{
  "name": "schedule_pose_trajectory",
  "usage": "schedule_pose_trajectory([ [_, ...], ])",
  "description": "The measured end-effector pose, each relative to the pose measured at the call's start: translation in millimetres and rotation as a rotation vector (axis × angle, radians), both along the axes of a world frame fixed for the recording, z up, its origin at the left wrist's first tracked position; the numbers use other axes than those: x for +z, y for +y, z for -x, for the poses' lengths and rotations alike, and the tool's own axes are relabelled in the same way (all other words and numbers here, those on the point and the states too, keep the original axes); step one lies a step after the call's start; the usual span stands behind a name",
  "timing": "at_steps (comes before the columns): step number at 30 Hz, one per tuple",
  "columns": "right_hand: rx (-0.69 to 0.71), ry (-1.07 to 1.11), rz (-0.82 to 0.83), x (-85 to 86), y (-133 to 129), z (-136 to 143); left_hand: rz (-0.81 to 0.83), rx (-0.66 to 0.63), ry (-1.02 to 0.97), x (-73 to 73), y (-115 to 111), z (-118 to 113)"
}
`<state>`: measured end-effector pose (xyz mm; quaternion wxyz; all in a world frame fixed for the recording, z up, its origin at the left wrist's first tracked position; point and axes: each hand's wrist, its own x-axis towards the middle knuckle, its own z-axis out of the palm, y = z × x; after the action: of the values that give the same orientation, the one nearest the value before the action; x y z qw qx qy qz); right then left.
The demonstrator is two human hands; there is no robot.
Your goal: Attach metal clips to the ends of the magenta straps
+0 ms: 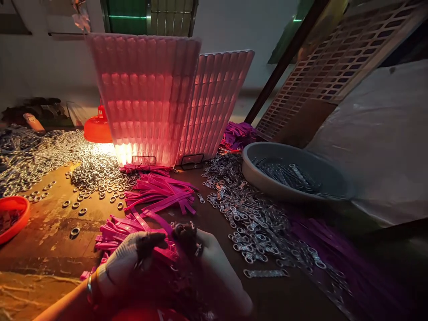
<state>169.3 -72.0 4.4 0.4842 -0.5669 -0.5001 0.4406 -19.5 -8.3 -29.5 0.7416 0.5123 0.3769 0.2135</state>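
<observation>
My left hand (129, 261), in a pale glove with dark fingertips, is closed over a heap of magenta straps (115, 232). Whatever lies inside its fingers is hidden. Beside it my right hand (217, 267) is closed, with darkened fingertips pinching a magenta strap (160, 220) that runs up from the pile. A small shiny metal piece (199, 248) shows at the right fingers. Below the hands the area is dark and blurred.
Metal rings (103, 174) are heaped under a red lamp (97, 129). Metal links (247, 223) lie to the right, near a grey basin (294, 189) holding metal parts. Pink ribbed panels (143, 98) stand behind more straps (163, 191). A red bowl (23, 223) sits left.
</observation>
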Motion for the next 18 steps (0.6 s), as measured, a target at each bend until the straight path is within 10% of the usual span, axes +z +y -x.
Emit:
schedule_pose_trajectory([
  [9, 0.082, -0.419, -0.168, -27.4, -31, 21, 0.457, 0.138, -0.264, 17.3, 28, -9],
  [18, -0.003, -0.714, -0.185, 2.0, -11, -9, -0.091, -0.055, 0.059, 25.6, 0, -18],
])
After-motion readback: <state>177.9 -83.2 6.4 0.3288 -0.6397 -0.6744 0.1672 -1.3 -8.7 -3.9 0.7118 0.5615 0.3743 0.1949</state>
